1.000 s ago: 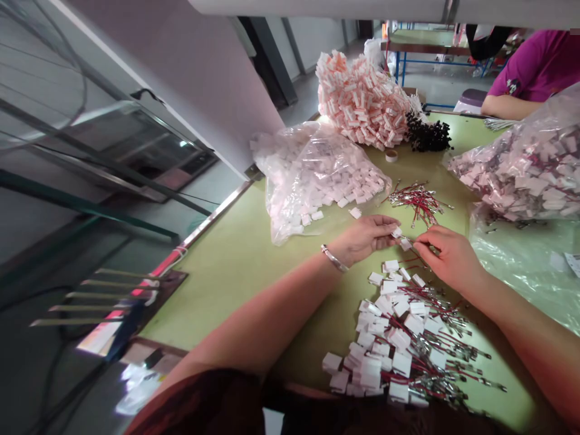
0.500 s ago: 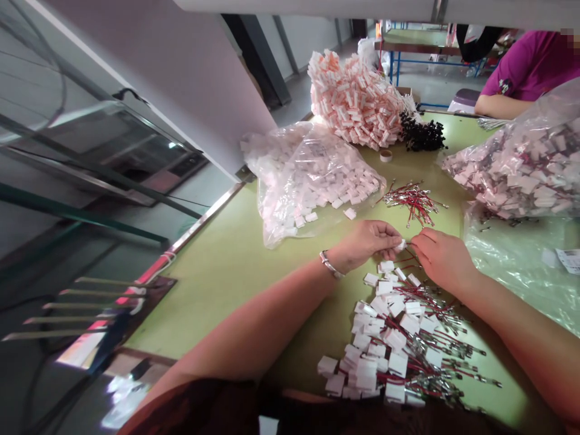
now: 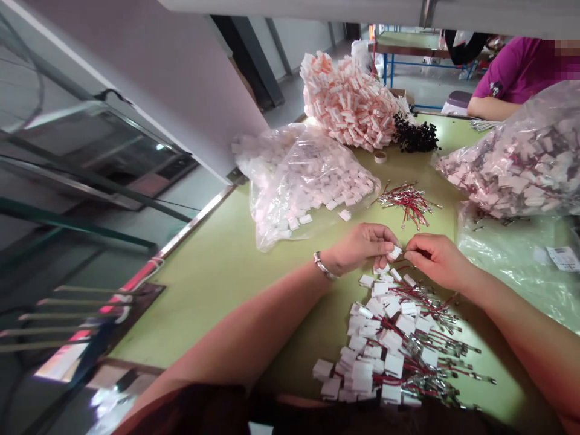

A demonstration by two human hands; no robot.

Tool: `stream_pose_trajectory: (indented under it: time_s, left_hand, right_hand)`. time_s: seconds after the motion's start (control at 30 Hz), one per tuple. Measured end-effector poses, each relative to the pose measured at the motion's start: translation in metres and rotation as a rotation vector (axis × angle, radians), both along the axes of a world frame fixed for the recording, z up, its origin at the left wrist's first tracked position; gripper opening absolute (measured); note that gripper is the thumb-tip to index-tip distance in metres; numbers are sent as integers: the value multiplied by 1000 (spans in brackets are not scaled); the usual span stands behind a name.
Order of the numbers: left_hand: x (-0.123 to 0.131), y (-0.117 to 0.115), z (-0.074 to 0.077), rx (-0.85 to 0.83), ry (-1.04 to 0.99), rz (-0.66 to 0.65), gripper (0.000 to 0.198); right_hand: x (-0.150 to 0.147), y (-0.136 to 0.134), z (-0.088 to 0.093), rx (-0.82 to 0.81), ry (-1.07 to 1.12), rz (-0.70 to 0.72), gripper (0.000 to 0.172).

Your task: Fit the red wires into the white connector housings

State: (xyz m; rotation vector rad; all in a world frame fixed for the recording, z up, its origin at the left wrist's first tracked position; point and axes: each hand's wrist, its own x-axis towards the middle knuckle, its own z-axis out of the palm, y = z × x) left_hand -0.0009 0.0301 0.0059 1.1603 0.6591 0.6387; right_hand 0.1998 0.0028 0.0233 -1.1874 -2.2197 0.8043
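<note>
My left hand (image 3: 362, 244) pinches a small white plastic connector (image 3: 396, 252) between thumb and fingertips; a bracelet sits on that wrist. My right hand (image 3: 435, 258) is closed just right of it, fingertips almost touching the connector, pinching what looks like a thin red wire, mostly hidden. Below both hands lies a pile of white connectors with red wires and metal terminals (image 3: 399, 344) on the green table (image 3: 226, 266). A loose bunch of red wires (image 3: 408, 202) lies beyond my hands.
A clear bag of white connectors (image 3: 308, 175) lies left of the wires. A heap of pink-white parts (image 3: 348, 103) and black parts (image 3: 414, 136) sit farther back. Another filled bag (image 3: 516, 163) is at right. A person in purple (image 3: 521, 72) sits at the far right.
My hands have stayed together with the connector between them. The camera has shifted slightly, so everything sits a little lower and to the left in view.
</note>
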Motion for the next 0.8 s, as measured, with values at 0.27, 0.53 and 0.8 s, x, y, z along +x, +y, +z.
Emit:
stream_pose_trajectory:
  time_s: [0.27, 0.53, 0.8]
  left_hand:
    - [14, -6, 3, 186, 383, 132, 15]
    - [15, 17, -4, 1001, 598, 98, 26]
    - [12, -6, -7, 1011, 834, -240, 32]
  right_hand:
    - [0, 0, -6, 82, -205, -134, 17]
    - [-8, 5, -7, 17, -649, -210, 27]
    - [25, 9, 37, -159, -687, -96, 37]
